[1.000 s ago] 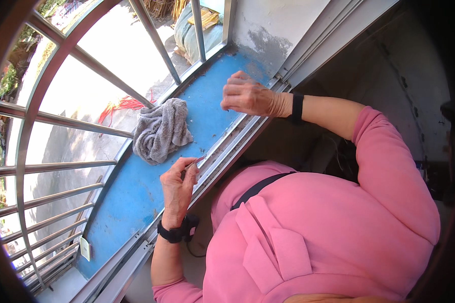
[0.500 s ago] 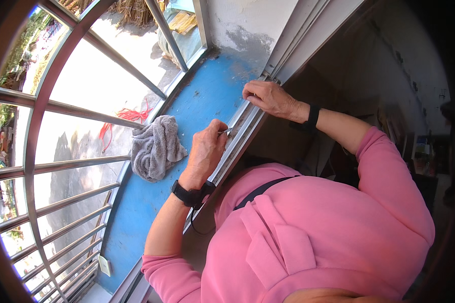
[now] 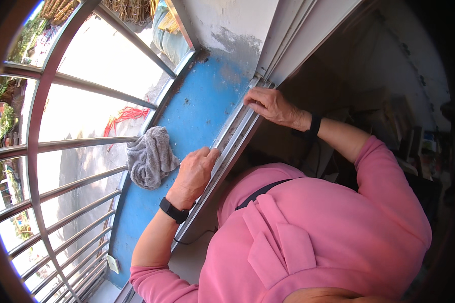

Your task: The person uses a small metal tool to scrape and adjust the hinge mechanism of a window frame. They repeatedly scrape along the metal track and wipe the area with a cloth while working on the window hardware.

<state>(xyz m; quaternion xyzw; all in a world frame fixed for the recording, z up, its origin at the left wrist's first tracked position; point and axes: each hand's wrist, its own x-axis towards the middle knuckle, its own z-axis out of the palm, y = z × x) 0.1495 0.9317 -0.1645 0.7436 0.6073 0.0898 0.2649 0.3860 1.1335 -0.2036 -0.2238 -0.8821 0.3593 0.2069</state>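
A metal window track (image 3: pixel 232 134) with grooves runs diagonally along the inner edge of a blue sill (image 3: pixel 197 108). Over its middle part, my left hand (image 3: pixel 193 171) is closed with the fingers bent down at the groove; whatever they pinch is hidden. Near the far end of the same track, my right hand (image 3: pixel 274 106) has its fingers curled in against the rail, and I cannot make out anything in them. A crumpled grey cloth (image 3: pixel 151 158) lies on the sill to the left of my left hand, touching the bars.
Curved metal window bars (image 3: pixel 93 146) close off the sill's left side. Beyond them lies some red string (image 3: pixel 126 117). A white window frame (image 3: pixel 293 38) rises at the far end. Close to the near end of the sill is a small pale flat piece (image 3: pixel 112 263).
My left hand has slid nearer along the track, away from my right hand. A small thin metallic piece seen at its fingertips before is now out of sight. The whole view has shifted slightly.
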